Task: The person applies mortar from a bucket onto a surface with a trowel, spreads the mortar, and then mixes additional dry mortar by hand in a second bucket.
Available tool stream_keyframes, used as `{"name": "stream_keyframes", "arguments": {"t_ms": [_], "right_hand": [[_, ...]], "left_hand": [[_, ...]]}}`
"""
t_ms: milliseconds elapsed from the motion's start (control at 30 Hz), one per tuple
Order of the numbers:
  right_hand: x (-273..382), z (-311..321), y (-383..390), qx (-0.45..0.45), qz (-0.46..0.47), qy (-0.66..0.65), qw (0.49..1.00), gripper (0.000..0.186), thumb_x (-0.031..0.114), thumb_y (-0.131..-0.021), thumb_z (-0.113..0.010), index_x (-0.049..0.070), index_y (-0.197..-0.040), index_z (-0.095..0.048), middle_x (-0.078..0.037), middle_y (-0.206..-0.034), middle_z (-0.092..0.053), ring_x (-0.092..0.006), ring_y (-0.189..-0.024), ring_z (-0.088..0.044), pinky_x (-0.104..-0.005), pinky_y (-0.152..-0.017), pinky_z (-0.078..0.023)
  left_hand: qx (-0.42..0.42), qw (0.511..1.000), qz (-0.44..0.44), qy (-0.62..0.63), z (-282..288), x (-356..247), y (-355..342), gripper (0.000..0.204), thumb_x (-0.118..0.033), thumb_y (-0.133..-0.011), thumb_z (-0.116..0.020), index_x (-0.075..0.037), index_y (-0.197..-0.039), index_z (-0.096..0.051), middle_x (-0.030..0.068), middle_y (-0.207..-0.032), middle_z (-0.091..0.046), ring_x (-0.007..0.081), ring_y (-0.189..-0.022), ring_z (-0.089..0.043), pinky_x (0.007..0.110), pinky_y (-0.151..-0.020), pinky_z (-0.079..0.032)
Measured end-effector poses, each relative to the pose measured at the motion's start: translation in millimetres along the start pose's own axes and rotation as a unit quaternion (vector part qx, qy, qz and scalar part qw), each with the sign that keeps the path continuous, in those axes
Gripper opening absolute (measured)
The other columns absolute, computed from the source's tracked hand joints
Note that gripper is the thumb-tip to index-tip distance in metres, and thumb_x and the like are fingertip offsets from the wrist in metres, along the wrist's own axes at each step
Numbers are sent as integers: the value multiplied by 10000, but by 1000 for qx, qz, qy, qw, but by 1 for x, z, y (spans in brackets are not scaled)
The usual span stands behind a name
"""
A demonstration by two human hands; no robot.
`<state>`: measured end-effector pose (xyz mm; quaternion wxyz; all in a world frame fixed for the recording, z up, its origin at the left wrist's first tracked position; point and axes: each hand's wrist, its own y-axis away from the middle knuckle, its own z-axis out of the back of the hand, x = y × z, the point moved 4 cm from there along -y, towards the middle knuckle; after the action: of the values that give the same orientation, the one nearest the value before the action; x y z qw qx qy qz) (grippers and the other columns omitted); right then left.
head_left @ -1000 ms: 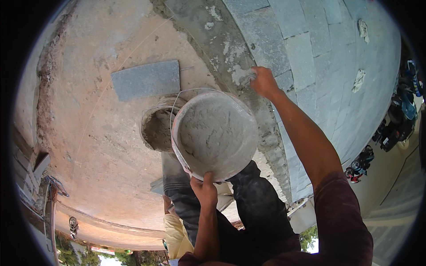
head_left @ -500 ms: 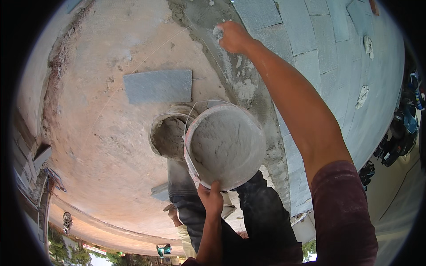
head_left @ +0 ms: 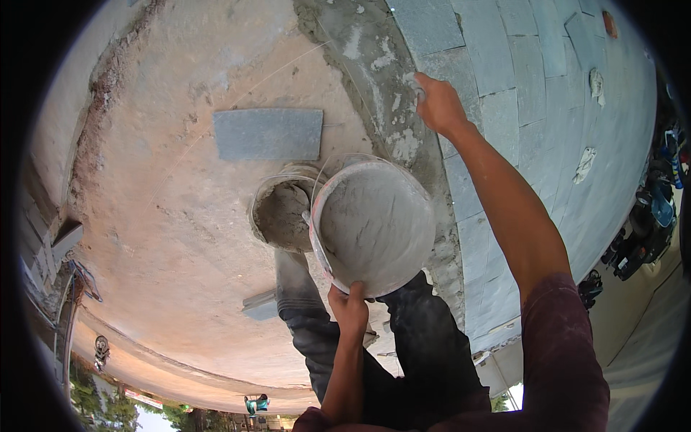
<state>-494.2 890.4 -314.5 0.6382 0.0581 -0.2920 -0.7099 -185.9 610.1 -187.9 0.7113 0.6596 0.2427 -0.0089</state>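
My left hand (head_left: 350, 308) grips the near rim of a bucket (head_left: 427, 241) with its thumb over the edge. Fine grey powder (head_left: 374, 223) that looks like cement fills much of the bucket. My right arm reaches forward, and its closed hand (head_left: 440, 103) is above the edge where a wet mortar strip (head_left: 371, 65) meets grey stone paving. Something small and whitish-grey shows at its fingers; I cannot make out what. Pale powdery patches lie on the mortar. Left of the bucket stands a second bucket (head_left: 253, 209) with mortar and a tool partly inside.
A loose grey stone slab (head_left: 268, 135) lies on the bare ground ahead. Laid paving slabs (head_left: 497, 129) extend to the right, with crumpled pale scraps (head_left: 585, 164) on them. A thin string crosses the ground. More slabs (head_left: 260, 305) lie by my left leg. Motorbikes (head_left: 640, 223) stand far right.
My right hand has swung back nearer and to the right, from over the mortar strip toward the paving. My left hand keeps its grip on the bucket rim. The view has shifted slightly.
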Motion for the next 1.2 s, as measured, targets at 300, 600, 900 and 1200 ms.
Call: {"name": "stream_keyframes", "arguments": {"t_ms": [300,600,900,1200], "right_hand": [[11,18,156,-124,-50,-113,985,366,33,-861,-658,5,-1226,-643,-242,-1157,-674,-422,-1090,-644,-472,-935,-530],[32,-23,312,-158,-288,-282,901,473,215,-878,-730,4,-1286,-618,-269,-1178,-675,-416,-1123,-648,-468,-966,-515],[169,-74,450,-208,-258,-467,820,720,271,-834,-792,-19,-1413,-478,-249,-1342,-583,-415,-1252,-566,-474,-1044,-476],[135,-137,696,-392,-468,-495,618,539,187,-786,-758,-14,-1250,-569,-239,-1161,-624,-427,-1152,-593,-488,-959,-484]], "left_hand": [[6,999,47,-2,27,-31,30,172,-38,-865,-571,59,-1001,-615,113,-892,-657,208,-690,-641,346,-539,-523],[120,980,1,-161,108,-91,75,148,-19,-873,-570,23,-1012,-596,110,-912,-648,211,-701,-636,340,-529,-508],[147,826,-83,-539,139,-87,125,318,-101,-812,-603,81,-1064,-535,196,-986,-626,238,-698,-608,342,-510,-469],[300,636,-49,-709,135,34,141,337,-72,-808,-608,84,-1106,-593,159,-938,-669,235,-652,-641,337,-451,-490]]}}
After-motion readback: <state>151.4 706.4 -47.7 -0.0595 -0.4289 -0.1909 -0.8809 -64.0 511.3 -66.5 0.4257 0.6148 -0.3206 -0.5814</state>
